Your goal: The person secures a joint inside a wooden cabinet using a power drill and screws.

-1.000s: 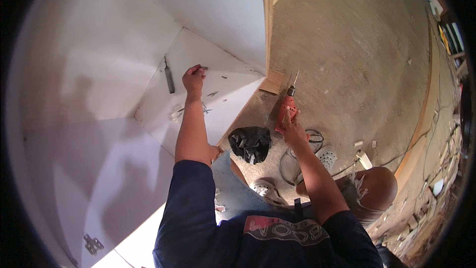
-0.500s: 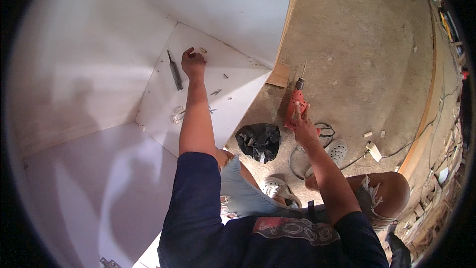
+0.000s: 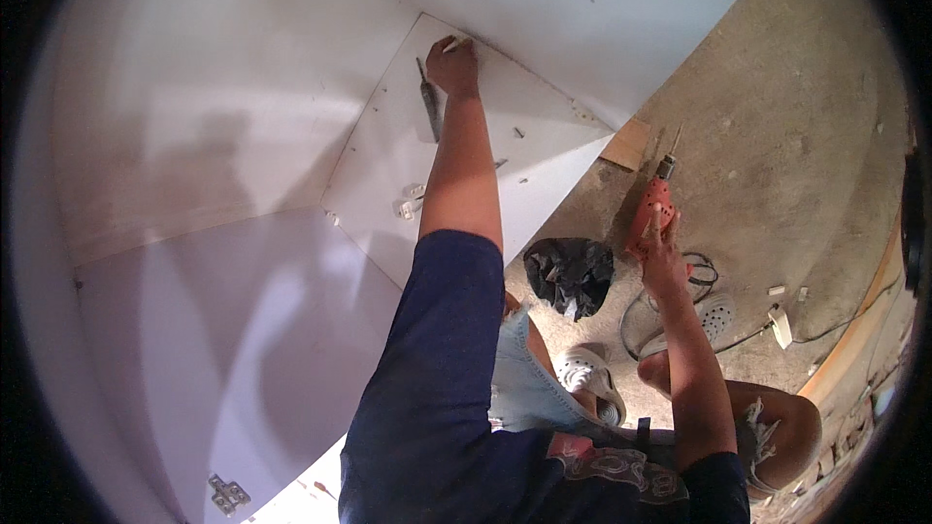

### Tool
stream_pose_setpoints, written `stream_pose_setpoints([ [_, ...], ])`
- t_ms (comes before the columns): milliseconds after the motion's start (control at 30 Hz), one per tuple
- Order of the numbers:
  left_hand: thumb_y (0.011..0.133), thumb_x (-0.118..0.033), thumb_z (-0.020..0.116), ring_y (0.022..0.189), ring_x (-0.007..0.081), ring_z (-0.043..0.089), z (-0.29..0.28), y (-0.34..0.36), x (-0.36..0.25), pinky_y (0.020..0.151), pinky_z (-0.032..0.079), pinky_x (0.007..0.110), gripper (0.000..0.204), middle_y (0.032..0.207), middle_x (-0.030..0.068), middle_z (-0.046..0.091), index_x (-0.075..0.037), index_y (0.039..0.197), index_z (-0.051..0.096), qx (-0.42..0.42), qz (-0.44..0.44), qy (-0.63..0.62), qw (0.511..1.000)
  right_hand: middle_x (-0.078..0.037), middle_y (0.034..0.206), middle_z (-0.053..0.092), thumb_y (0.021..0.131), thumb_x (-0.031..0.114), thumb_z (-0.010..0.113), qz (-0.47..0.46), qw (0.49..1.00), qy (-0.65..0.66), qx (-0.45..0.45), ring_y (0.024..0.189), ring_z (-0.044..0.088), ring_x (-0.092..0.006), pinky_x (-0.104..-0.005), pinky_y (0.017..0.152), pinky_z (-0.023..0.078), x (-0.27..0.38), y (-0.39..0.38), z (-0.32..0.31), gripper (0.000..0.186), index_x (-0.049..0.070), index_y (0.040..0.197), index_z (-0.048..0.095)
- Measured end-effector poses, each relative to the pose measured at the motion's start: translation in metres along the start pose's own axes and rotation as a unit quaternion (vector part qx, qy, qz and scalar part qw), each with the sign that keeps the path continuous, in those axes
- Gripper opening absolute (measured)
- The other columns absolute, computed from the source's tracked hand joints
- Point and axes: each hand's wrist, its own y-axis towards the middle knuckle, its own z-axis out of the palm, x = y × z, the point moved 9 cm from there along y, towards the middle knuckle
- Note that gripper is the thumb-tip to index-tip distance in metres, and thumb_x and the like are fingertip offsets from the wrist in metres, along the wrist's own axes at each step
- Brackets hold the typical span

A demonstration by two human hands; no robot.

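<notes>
My left hand reaches far into a white cabinet and holds a small pale pencil-like piece against the back edge of the white bottom panel. A dark slim tool lies on that panel just left of the hand. My right hand rests on a red power drill that lies on the concrete floor, bit pointing away from me.
A metal hinge and a few small screws lie on the white panel. On the floor are a black crumpled bag, a wooden block, a coiled cable and a white plug. Another hinge sits low on the left panel.
My left hand has reached further back into the cabinet. My right hand has lowered the drill to the floor.
</notes>
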Motion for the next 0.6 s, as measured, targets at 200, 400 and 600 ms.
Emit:
stream_pose_setpoints([
  [200,0.082,-0.017,0.08,0.076,0.026,0.075,0.02,0.0,0.012,0.075,0.061,0.036,0.03,0.085,0.0125,0.079,-0.004,0.11,0.081,0.038,-0.12,-0.143,0.982,-0.036,0.17,0.006,0.095,0.021,0.076,0.008,0.999,0.018,0.026,0.115,0.069,-0.0466,-0.0464,0.082,0.061,-0.002,0.001,0.001,0.108,0.025,0.17,-0.001],
  [400,0.088,-0.021,0.078,0.08,0.0233,0.076,0.018,0.02,0.031,0.083,0.06,0.038,0.032,0.089,0.0107,0.08,-0.008,0.117,0.081,0.037,-0.07,-0.117,0.99,-0.036,0.17,0.006,0.093,0.021,0.078,0.031,0.996,-0.063,0.056,0.109,0.071,-0.0453,-0.0463,0.079,0.062,-0.003,0.003,0.007,0.111,0.021,0.17,-0.001],
  [600,0.089,-0.022,0.076,0.077,0.0213,0.075,0.019,0.009,0.027,0.082,0.06,0.038,0.03,0.088,0.0091,0.08,-0.009,0.116,0.081,0.073,-0.101,-0.138,0.983,-0.038,0.169,0.004,0.093,0.022,0.079,0.015,0.997,-0.052,0.046,0.112,0.07,-0.0479,-0.0458,0.082,0.062,0.0,-0.001,0.004,0.112,0.02,0.17,-0.002],
])
